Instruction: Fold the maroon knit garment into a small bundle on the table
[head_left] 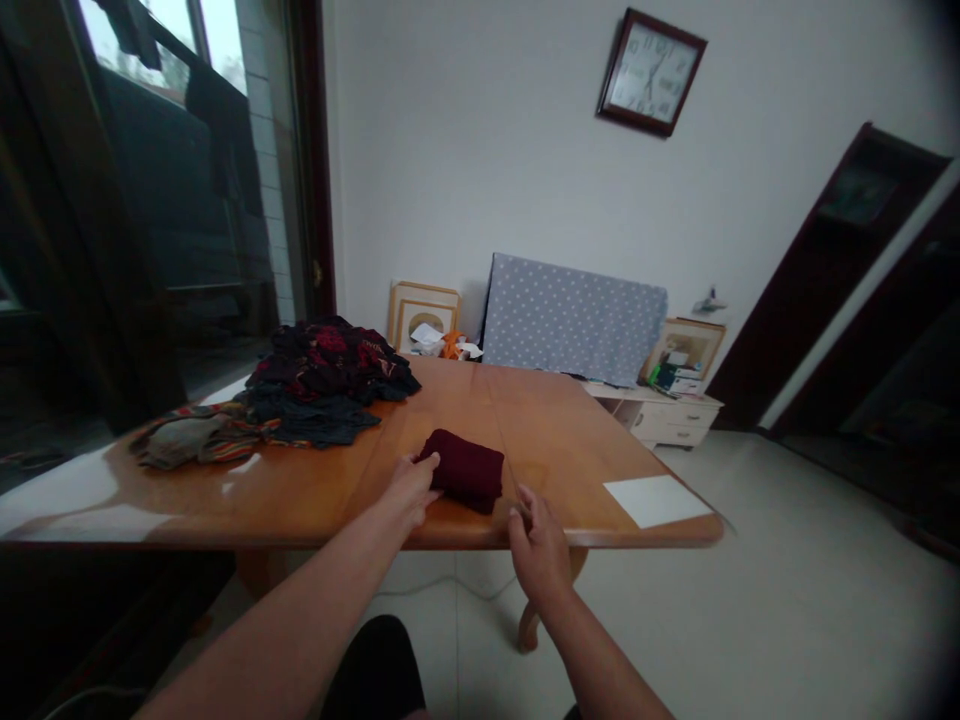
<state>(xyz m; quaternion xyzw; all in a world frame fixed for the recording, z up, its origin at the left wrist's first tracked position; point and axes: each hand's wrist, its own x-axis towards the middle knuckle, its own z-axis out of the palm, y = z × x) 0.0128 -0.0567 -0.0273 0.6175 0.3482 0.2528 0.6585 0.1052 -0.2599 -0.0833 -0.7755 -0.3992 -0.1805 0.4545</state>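
A maroon cloth (pixel 466 468), folded into a compact bundle, lies near the front edge of the wooden table. My left hand (pixel 412 487) grips its left end, thumb on top and the other fingers low along its side, partly hidden. Just off the bundle's right end is my right hand (pixel 538 540), thumb and forefinger apart, with nothing visible between them. The curled lower fingers of that hand are partly out of sight.
The wooden table (pixel 555 420) carries a heap of dark clothes (pixel 330 365) and a striped garment (pixel 202 437) on the left. A white sheet (pixel 656 500) lies at the right corner. Beyond stand a dotted cloth cover (pixel 574 315) and a white cabinet (pixel 675 422).
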